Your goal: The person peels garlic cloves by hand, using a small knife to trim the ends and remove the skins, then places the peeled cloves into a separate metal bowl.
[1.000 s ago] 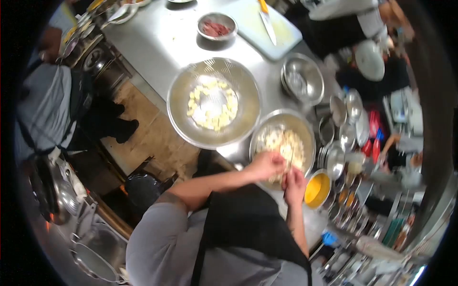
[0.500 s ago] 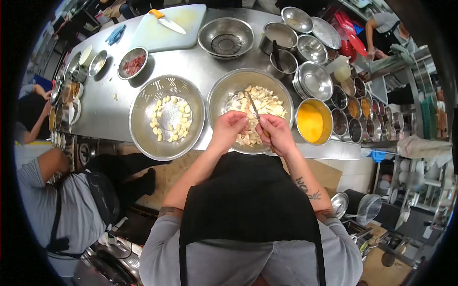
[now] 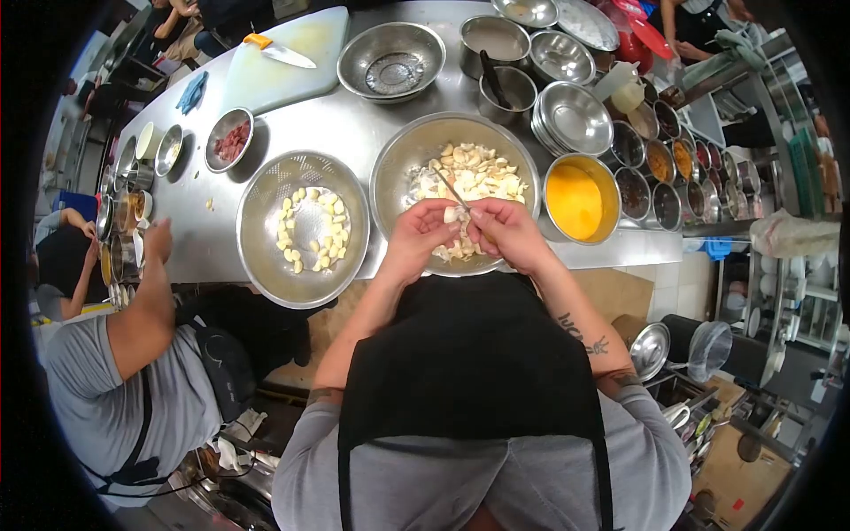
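My left hand (image 3: 416, 237) pinches a garlic clove (image 3: 452, 215) with papery skin on it. My right hand (image 3: 511, 234) is closed on a small paring knife (image 3: 451, 187), its thin blade pointing up and to the left. The fingertips of both hands meet at the clove, above the near part of a wide steel bowl (image 3: 388, 159). Unpeeled garlic cloves and loose skins (image 3: 478, 168) fill this bowl. To its left, a perforated steel colander (image 3: 257, 212) contains peeled garlic cloves (image 3: 332, 226), lying mostly in a ring.
Right of the bowl stands a pot of yellow liquid (image 3: 575, 202), beside stacked steel bowls (image 3: 575, 119). A knife (image 3: 290, 57) lies on the white cutting board (image 3: 310, 75). Farther left is a bowl of raw meat (image 3: 232, 142). A co-worker's arm (image 3: 146, 301) reaches over the table's left end.
My hands have come together, and a clove now shows between my fingertips by the knife. At left, the co-worker's arm has extended over the table. The whole view has shifted slightly.
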Available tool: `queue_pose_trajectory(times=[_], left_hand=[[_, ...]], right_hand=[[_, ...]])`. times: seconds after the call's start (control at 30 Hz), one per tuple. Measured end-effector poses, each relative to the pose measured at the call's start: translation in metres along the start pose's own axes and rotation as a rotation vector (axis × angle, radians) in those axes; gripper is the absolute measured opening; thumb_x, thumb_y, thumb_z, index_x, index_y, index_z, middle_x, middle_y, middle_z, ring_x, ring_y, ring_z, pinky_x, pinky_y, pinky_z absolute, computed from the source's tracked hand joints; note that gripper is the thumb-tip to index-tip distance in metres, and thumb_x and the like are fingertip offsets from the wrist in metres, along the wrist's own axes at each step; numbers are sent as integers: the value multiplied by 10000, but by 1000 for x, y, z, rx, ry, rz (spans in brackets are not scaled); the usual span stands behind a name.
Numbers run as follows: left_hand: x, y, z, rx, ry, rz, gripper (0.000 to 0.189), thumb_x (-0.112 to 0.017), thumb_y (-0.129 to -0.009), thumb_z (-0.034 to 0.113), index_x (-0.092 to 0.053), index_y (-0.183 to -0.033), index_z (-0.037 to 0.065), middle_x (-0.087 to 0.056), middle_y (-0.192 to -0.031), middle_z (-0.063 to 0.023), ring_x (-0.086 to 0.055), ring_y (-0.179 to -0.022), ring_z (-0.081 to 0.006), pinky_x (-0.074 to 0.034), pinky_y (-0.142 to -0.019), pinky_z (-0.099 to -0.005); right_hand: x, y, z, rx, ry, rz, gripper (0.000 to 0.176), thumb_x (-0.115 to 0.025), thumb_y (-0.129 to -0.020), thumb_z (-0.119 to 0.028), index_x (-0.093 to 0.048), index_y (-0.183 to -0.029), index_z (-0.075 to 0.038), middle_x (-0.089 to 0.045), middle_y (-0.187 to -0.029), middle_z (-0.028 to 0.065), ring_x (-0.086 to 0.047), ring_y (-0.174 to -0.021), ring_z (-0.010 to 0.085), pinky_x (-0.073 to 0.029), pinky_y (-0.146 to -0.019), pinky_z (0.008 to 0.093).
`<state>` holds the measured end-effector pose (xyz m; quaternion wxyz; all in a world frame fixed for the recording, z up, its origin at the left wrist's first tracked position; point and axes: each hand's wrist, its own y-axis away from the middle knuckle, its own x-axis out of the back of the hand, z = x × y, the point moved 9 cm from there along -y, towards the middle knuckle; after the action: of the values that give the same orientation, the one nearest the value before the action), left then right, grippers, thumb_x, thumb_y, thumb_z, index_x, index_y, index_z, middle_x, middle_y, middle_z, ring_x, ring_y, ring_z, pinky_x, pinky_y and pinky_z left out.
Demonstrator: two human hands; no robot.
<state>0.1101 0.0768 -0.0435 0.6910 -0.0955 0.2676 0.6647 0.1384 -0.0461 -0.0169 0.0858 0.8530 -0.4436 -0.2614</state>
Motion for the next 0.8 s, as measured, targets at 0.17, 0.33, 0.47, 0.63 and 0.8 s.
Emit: queue_pose_trajectory(times=[0.17, 0.33, 0.47, 0.63, 0.8], left_hand=[[-4, -2, 1, -5, 36, -2, 312, -661, -862, -10, -558, -1156, 13, -667, -979, -66, -611, -785, -93, -485, -662, -224], [-5, -1, -1, -4, 99, -46, 325, -649, -862, -28, -548, -1168, 14, -666, -971, -73, -611, -765, -98, -482, -652, -226], [-8, 8, -2, 49, 109, -72, 344, -606, -890, -22, -531, -1224, 16, -657, -1014, -97, -612, -787, -115, -485, -678, -240], [-14, 11, 0, 87, 199, -77, 357, -563, -935, 35, -508, -1288, 35, -624, -1114, -126, -607, -891, -138, -489, -732, -243], [-16, 11, 5, 49, 272, -126, 335, -559, -952, 91, -506, -1282, 63, -594, -1188, -124, -596, -958, -155, -483, -799, -272]], right_hand=[[5, 3, -2, 56, 14, 54, 221, -536, -984, -153, -616, -1133, -11, -577, -709, 17, -419, -497, 40, -321, -452, 184], [22, 5, -14, 156, 46, 151, 238, -534, -986, -162, -613, -1156, -15, -599, -722, 13, -426, -504, 38, -344, -465, 190], [35, 1, -4, 77, 109, 199, 273, -523, -994, -188, -598, -1191, -15, -589, -721, 15, -418, -490, 42, -336, -449, 191], [39, 4, 8, 6, 292, 220, 333, -513, -994, -216, -582, -1248, -13, -613, -711, -5, -470, -515, 51, -387, -491, 200], [46, 4, 18, -70, 472, 232, 377, -475, -1009, -234, -522, -1335, -52, -618, -698, 8, -470, -507, 56, -404, -480, 212]])
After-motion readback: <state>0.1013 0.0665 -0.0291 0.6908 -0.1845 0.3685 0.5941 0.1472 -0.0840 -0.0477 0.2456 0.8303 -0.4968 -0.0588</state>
